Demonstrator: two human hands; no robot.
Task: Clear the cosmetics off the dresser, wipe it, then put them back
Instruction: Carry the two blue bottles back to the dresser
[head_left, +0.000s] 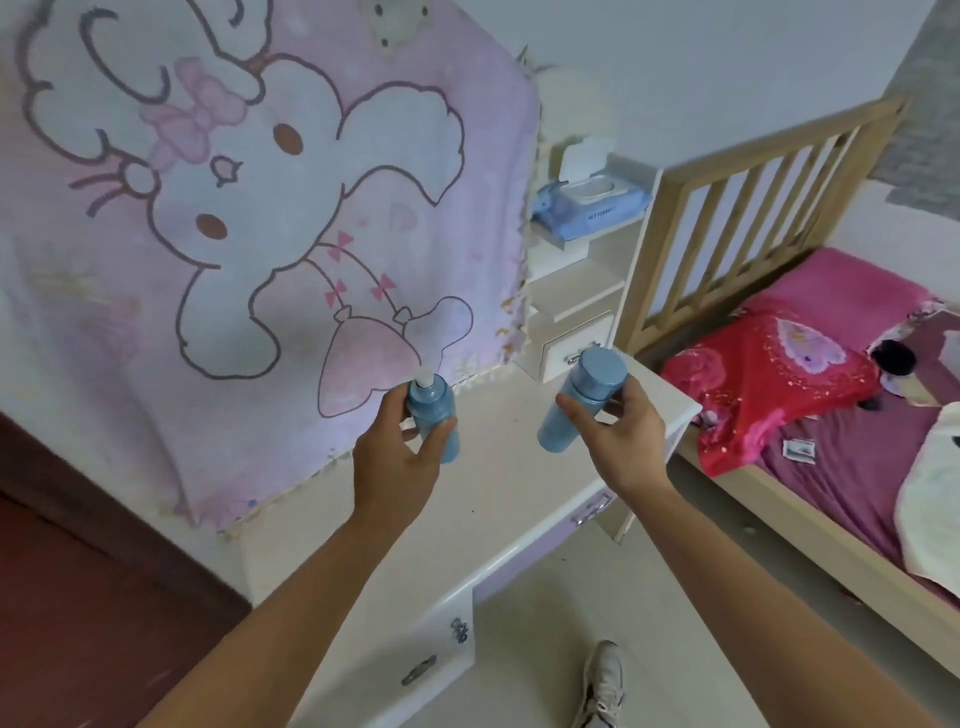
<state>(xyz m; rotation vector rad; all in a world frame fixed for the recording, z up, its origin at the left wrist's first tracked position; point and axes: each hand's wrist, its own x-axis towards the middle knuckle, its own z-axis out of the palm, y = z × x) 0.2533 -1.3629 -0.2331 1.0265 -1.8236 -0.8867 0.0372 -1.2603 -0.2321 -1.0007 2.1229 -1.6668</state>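
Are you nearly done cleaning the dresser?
Not yet. The dresser top holds no cosmetics. The left hand grips a white-tipped bottle, the right hand a capped bottle, both above it. Specks suggest wiping remains; wipes sit open on the shelf.

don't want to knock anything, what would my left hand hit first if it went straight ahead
Likely the pink blanket, with the bottle in the left hand touching it first; depth is unclear.
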